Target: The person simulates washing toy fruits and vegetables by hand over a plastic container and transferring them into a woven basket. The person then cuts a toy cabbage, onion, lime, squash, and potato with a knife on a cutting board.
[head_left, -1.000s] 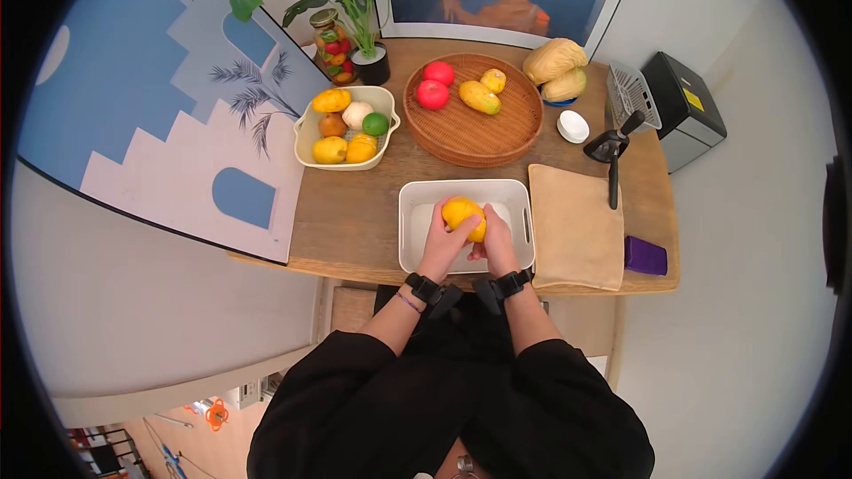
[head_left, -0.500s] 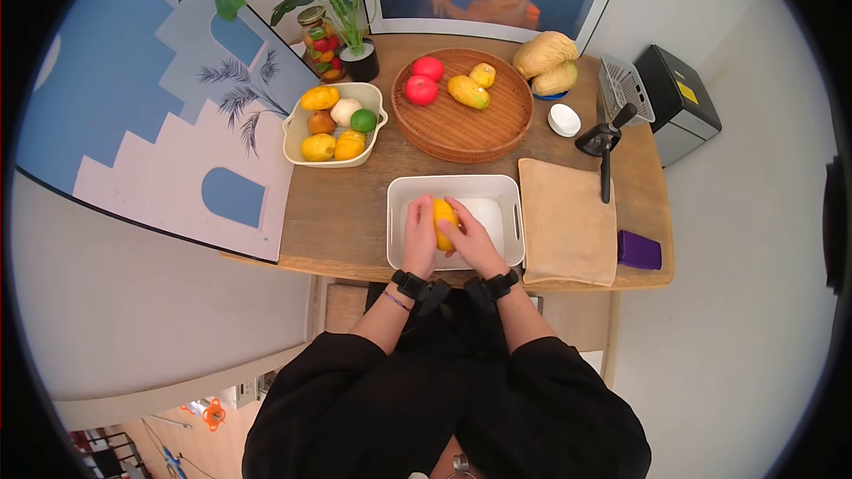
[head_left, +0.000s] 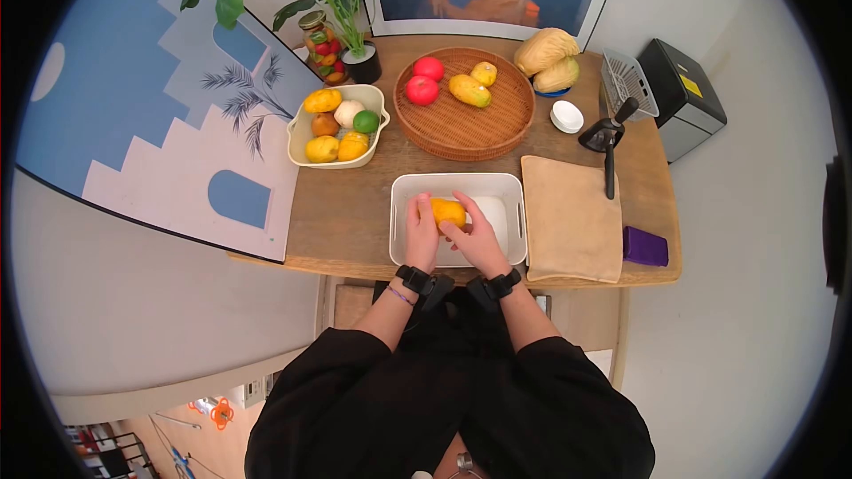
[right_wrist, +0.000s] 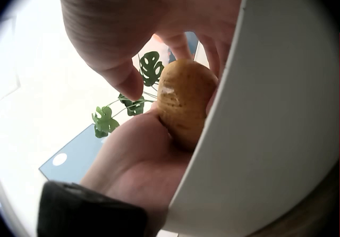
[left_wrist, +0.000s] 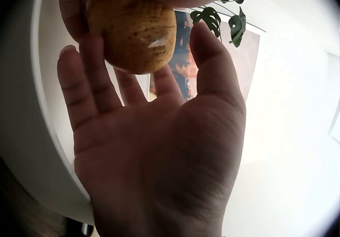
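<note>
Both hands hold a yellow-orange oval fruit point(head_left: 451, 213) over a white plastic bin point(head_left: 502, 206). Brown speckles and a shiny spot show on the fruit point(right_wrist: 183, 96) in the right wrist view. My left hand point(head_left: 421, 235) is at its left end, fingers up along it. In the left wrist view the left hand point(left_wrist: 154, 130) has its palm bare and its fingers reaching to the fruit. My right hand point(head_left: 476, 238) spans it from the right, thumb in front and fingers bent behind. The bin's wall point(right_wrist: 281, 99) hides part of the right fingers.
A cream basket point(head_left: 293, 137) of fruit stands at the left. Behind is a round woven tray point(head_left: 426, 137) with two red fruits and two yellow ones. A tan cloth point(head_left: 572, 222), black hand press point(head_left: 603, 135), white bowl point(head_left: 567, 116) and purple block point(head_left: 645, 247) lie at the right.
Between the hands the fruit has turned from upright to lying crosswise. The right thumb and fingers have shifted on it, and the hands have moved slightly left in the head view.
</note>
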Demonstrator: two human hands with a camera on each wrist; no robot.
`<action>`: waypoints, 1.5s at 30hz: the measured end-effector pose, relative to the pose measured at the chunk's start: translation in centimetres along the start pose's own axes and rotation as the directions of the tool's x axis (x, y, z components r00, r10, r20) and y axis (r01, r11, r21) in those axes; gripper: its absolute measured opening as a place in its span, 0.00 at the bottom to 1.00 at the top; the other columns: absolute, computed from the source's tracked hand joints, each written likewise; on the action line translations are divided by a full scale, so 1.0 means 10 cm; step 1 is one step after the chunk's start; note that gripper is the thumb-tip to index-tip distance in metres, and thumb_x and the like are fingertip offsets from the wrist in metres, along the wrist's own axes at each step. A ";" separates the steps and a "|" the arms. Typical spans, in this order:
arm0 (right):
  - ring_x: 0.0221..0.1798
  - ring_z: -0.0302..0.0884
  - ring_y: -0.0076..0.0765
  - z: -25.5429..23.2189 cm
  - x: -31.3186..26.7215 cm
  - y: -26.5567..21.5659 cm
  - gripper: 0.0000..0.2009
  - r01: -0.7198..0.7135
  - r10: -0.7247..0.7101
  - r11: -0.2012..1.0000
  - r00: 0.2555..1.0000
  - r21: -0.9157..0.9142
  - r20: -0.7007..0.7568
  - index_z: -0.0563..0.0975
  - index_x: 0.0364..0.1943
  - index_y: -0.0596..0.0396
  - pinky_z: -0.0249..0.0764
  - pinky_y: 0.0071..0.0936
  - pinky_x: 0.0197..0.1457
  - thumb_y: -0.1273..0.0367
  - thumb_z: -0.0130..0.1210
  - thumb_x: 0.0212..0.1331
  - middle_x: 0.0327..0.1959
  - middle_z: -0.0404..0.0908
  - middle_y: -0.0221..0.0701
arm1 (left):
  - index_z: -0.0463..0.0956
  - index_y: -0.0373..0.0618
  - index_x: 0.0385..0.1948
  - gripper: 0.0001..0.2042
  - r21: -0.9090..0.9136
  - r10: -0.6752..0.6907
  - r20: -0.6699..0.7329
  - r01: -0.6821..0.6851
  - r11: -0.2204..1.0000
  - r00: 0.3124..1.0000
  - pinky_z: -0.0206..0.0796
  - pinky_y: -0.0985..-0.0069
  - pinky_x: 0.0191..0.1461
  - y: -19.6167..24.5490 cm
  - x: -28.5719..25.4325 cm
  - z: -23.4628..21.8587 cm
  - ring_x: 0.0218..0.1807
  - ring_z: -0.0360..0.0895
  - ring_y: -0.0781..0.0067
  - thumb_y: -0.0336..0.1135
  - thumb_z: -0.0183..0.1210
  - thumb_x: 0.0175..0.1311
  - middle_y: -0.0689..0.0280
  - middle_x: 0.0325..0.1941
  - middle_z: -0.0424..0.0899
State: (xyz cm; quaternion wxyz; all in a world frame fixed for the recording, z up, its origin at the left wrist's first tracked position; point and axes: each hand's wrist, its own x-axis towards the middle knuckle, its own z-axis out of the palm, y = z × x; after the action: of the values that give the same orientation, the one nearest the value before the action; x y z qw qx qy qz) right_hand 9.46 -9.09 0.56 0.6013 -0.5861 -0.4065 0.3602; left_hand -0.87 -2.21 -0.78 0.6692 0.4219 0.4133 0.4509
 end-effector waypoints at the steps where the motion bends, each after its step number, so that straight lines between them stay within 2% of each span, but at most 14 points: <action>1: 0.21 0.79 0.27 0.00 0.00 -0.03 0.22 0.000 0.000 1.000 1.000 0.000 0.000 0.71 0.66 0.54 0.79 0.22 0.25 0.65 0.59 0.70 0.43 0.83 0.38 | 0.67 0.41 0.63 0.21 0.011 -0.056 0.075 0.055 0.998 0.996 0.72 0.74 0.55 0.02 0.00 -0.02 0.53 0.76 0.73 0.47 0.50 0.80 0.61 0.55 0.76; 3: 0.18 0.78 0.29 -0.02 0.03 -0.09 0.21 -0.269 0.277 0.955 0.960 0.129 -0.051 0.73 0.61 0.59 0.78 0.24 0.22 0.57 0.51 0.75 0.38 0.84 0.40 | 0.66 0.41 0.64 0.22 0.027 -0.113 0.148 0.110 0.994 0.983 0.72 0.74 0.56 0.03 -0.01 -0.02 0.53 0.76 0.73 0.47 0.49 0.80 0.61 0.56 0.76; 6: 0.16 0.77 0.31 -0.19 0.10 -0.09 0.26 -0.461 0.470 0.849 0.882 0.259 0.032 0.74 0.54 0.62 0.77 0.25 0.19 0.50 0.39 0.78 0.30 0.83 0.43 | 0.63 0.40 0.68 0.24 0.049 -0.121 0.148 0.115 0.992 0.981 0.71 0.74 0.56 0.17 -0.10 0.09 0.52 0.76 0.72 0.45 0.53 0.78 0.61 0.54 0.78; 10: 0.13 0.76 0.34 -0.20 0.12 -0.04 0.32 -0.475 0.474 0.867 0.879 0.151 0.041 0.75 0.50 0.62 0.75 0.26 0.16 0.46 0.29 0.78 0.23 0.81 0.43 | 0.62 0.41 0.68 0.23 0.129 0.005 0.198 -0.031 0.991 0.980 0.67 0.72 0.63 0.26 -0.22 0.13 0.58 0.73 0.70 0.42 0.54 0.78 0.59 0.59 0.75; 13: 0.23 0.83 0.34 -0.14 0.12 -0.07 0.29 -0.504 0.516 0.838 0.856 0.209 -0.004 0.75 0.58 0.59 0.78 0.24 0.22 0.47 0.35 0.78 0.34 0.84 0.42 | 0.62 0.41 0.68 0.24 0.125 0.027 0.156 -0.046 0.991 0.987 0.67 0.72 0.64 0.14 -0.17 0.10 0.60 0.73 0.68 0.43 0.53 0.79 0.58 0.59 0.74; 15: 0.33 0.85 0.33 -0.04 0.11 -0.06 0.27 -0.294 0.314 0.936 0.946 0.194 -0.080 0.71 0.65 0.56 0.81 0.23 0.29 0.49 0.40 0.78 0.46 0.83 0.38 | 0.61 0.41 0.68 0.24 0.123 0.023 0.098 -0.035 0.992 0.995 0.67 0.72 0.64 -0.02 -0.08 0.05 0.60 0.73 0.67 0.45 0.52 0.79 0.57 0.59 0.75; 21: 0.30 0.82 0.28 0.03 0.05 0.19 0.25 0.025 -0.025 0.999 1.000 -0.045 0.005 0.71 0.65 0.57 0.80 0.22 0.29 0.52 0.45 0.76 0.44 0.82 0.36 | 0.62 0.41 0.67 0.23 0.000 -0.044 0.084 0.044 0.999 0.995 0.70 0.72 0.60 -0.10 0.01 -0.04 0.59 0.73 0.69 0.49 0.44 0.82 0.58 0.59 0.73; 22: 0.30 0.82 0.28 0.01 0.05 0.12 0.25 0.024 -0.024 0.999 1.000 -0.046 0.002 0.71 0.65 0.57 0.80 0.22 0.29 0.52 0.45 0.76 0.44 0.82 0.36 | 0.63 0.41 0.66 0.23 0.007 -0.021 0.069 0.021 1.000 0.997 0.71 0.72 0.58 -0.07 0.01 -0.03 0.58 0.74 0.70 0.48 0.46 0.82 0.59 0.59 0.73; 24: 0.25 0.79 0.25 -0.07 0.06 -0.02 0.24 -0.364 0.352 0.928 0.927 0.081 0.134 0.73 0.64 0.57 0.76 0.20 0.27 0.52 0.45 0.77 0.41 0.82 0.34 | 0.63 0.41 0.66 0.22 0.016 0.001 0.055 -0.002 1.000 0.998 0.72 0.73 0.57 -0.02 -0.03 0.01 0.57 0.74 0.70 0.48 0.47 0.81 0.59 0.58 0.74; 27: 0.25 0.78 0.25 -0.24 0.07 0.03 0.24 -0.550 0.526 0.828 0.829 0.111 0.187 0.72 0.63 0.54 0.76 0.19 0.28 0.52 0.41 0.79 0.42 0.81 0.33 | 0.63 0.41 0.65 0.22 0.128 -0.030 0.164 0.009 0.992 0.986 0.72 0.74 0.56 0.19 -0.17 0.10 0.55 0.75 0.70 0.46 0.50 0.80 0.60 0.57 0.75; 31: 0.26 0.79 0.24 -0.11 0.03 -0.01 0.24 -0.431 0.417 0.864 0.902 0.259 0.109 0.72 0.64 0.59 0.76 0.21 0.25 0.55 0.48 0.75 0.42 0.82 0.36 | 0.64 0.42 0.63 0.20 0.041 -0.020 0.102 0.016 0.999 0.995 0.72 0.74 0.55 0.02 -0.08 0.05 0.53 0.76 0.71 0.44 0.50 0.80 0.59 0.55 0.76; 33: 0.30 0.81 0.25 0.03 -0.03 -0.05 0.25 -0.252 0.259 0.962 0.964 0.109 -0.060 0.69 0.67 0.60 0.79 0.23 0.26 0.60 0.54 0.73 0.45 0.82 0.37 | 0.64 0.41 0.62 0.19 -0.020 -0.014 0.043 0.015 1.000 0.999 0.72 0.74 0.55 -0.07 -0.02 0.02 0.52 0.76 0.72 0.44 0.49 0.80 0.57 0.55 0.76; 36: 0.35 0.82 0.27 0.05 -0.05 -0.02 0.28 -0.119 0.122 0.990 0.992 0.076 -0.037 0.66 0.70 0.58 0.81 0.24 0.28 0.64 0.59 0.69 0.49 0.80 0.37 | 0.65 0.44 0.61 0.18 -0.012 -0.059 0.085 0.060 0.998 0.995 0.74 0.73 0.54 -0.08 -0.04 -0.01 0.53 0.77 0.73 0.47 0.48 0.81 0.61 0.55 0.76; 45: 0.12 0.70 0.25 -0.09 -0.04 -0.07 0.23 -0.417 0.418 0.884 0.907 0.212 0.045 0.78 0.53 0.61 0.66 0.21 0.13 0.55 0.37 0.79 0.22 0.77 0.32 | 0.65 0.45 0.62 0.17 -0.003 -0.056 0.113 0.057 0.998 0.992 0.73 0.71 0.57 0.05 -0.14 0.02 0.55 0.76 0.70 0.40 0.54 0.78 0.59 0.57 0.77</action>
State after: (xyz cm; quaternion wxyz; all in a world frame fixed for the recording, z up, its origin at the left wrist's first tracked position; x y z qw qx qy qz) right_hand 10.03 -9.87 1.25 0.5704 -0.5910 -0.2283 0.5227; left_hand -1.21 -3.45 0.02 0.7052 0.4329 0.3853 0.4085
